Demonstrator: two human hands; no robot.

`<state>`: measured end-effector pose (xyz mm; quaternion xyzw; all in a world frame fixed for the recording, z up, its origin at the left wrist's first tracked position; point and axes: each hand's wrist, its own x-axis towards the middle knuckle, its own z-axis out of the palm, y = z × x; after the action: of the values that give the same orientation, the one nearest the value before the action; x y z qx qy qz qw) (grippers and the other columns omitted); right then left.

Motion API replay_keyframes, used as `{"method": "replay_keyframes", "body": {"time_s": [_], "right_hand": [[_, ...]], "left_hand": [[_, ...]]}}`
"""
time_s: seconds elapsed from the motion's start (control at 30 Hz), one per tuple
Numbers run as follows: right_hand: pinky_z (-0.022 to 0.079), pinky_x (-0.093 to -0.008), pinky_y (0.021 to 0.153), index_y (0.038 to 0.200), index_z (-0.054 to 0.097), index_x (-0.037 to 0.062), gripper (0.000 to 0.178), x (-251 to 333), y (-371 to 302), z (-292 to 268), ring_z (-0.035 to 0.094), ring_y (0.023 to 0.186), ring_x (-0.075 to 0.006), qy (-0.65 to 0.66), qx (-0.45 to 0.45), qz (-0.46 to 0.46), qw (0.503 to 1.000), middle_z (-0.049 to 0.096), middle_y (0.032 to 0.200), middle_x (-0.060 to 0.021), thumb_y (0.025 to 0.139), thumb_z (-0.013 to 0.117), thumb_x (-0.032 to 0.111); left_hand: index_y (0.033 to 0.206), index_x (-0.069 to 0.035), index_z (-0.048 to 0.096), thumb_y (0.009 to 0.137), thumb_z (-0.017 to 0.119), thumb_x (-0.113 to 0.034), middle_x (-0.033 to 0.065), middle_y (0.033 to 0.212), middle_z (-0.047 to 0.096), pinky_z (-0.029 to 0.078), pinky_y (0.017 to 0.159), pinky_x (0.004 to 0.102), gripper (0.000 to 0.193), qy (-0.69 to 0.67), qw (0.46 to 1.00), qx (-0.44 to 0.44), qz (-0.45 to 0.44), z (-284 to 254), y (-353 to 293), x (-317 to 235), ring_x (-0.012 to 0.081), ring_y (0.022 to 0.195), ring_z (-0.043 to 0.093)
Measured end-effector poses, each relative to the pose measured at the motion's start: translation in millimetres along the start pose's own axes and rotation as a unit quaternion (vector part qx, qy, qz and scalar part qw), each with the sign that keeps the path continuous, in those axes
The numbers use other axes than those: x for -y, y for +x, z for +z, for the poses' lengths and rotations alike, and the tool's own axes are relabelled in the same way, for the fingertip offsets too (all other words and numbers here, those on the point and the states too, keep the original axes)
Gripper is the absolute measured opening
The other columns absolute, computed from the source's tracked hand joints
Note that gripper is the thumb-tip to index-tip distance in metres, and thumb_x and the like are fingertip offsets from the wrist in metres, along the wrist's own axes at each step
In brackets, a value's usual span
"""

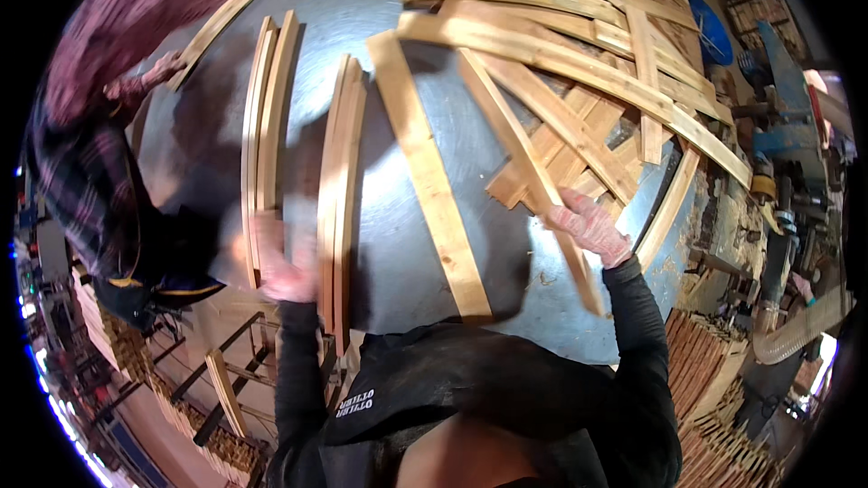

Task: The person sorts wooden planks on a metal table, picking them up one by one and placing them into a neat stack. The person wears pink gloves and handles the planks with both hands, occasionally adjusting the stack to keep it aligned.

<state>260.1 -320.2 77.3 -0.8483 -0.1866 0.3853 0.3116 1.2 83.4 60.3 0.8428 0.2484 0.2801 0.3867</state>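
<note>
Metal worktable (393,248): largest item, blue-grey, spread with timber. Heap of wooden boards (579,68) covers its far right part, boards crossing at many angles. Co-worker in a maroon sleeve (145,23) leans in at the left edge. Machinery (778,140) stands beyond the right side, a corrugated duct (805,325) nearer; stacked boards (714,380) sit below right of the table. Left bundle (271,117) and second bundle (342,181), each of narrow boards side by side, run lengthwise away from the wearer, a gap between them. Wide plank (429,181) lies alone to the right of both, slanting. Narrow plank (514,140) slants between the wide plank and the nearer wearer's side of the heap, its near end blurred. Right hand (592,228) is closed on this narrow plank, fingers over its edge, nearer its lower end. Left hand (287,262) is at the near part of the left bundle, motion-blurred; cannot tell how far its fingers close or whether they grasp. Co-worker's hand (167,68) meets the near end of a separate board (235,16) at upper left
</note>
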Motion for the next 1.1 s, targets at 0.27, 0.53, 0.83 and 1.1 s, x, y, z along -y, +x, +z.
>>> {"method": "replay_keyframes", "body": {"time_s": [0.27,0.53,0.83,1.1], "right_hand": [[0.041,-0.0413,0.105,0.140,0.046,0.0024,0.070,92,104,23,0.049,0.128,-0.0386,-0.184,-0.164,-0.252,0.936,0.054,0.134,-0.0229,0.091,0.057,0.051],[0.050,-0.0452,0.088,0.125,0.053,0.0064,0.071,54,146,-60,0.061,0.107,-0.0331,-0.460,-0.054,-0.056,0.884,0.062,0.113,-0.0170,0.074,0.069,0.052],[0.028,-0.0480,0.114,0.147,0.031,-0.0023,0.089,46,95,74,0.040,0.134,-0.0391,-0.234,-0.307,-0.064,0.920,0.045,0.142,-0.0238,0.084,0.065,0.051],[0.041,-0.0454,0.104,0.139,0.045,0.0024,0.067,30,76,70,0.054,0.116,-0.0347,-0.250,-0.375,-0.110,0.886,0.058,0.122,-0.0154,0.081,0.068,0.027]], "left_hand": [[0.133,0.002,0.045,0.088,0.064,-0.009,0.0105,0.114,0.063,0.049,0.089,0.0304,0.051,-0.373,0.821,0.288,-0.322,186,-38,-63,0.0171,0.103,0.060],[0.122,0.004,0.053,0.086,0.067,-0.015,0.0180,0.106,0.067,0.052,0.083,0.0367,0.042,-0.137,0.928,0.242,-0.250,137,-7,-38,0.0261,0.096,0.066],[0.121,0.000,0.051,0.096,0.051,-0.028,0.0213,0.106,0.062,0.050,0.088,0.0378,0.037,-0.092,0.746,0.645,0.138,193,-2,-87,0.0319,0.098,0.062],[0.139,-0.003,0.045,0.083,0.057,-0.067,0.0229,0.139,0.050,0.039,0.107,0.0446,0.086,0.221,0.958,0.135,0.120,257,343,-50,0.0342,0.130,0.048]]}}
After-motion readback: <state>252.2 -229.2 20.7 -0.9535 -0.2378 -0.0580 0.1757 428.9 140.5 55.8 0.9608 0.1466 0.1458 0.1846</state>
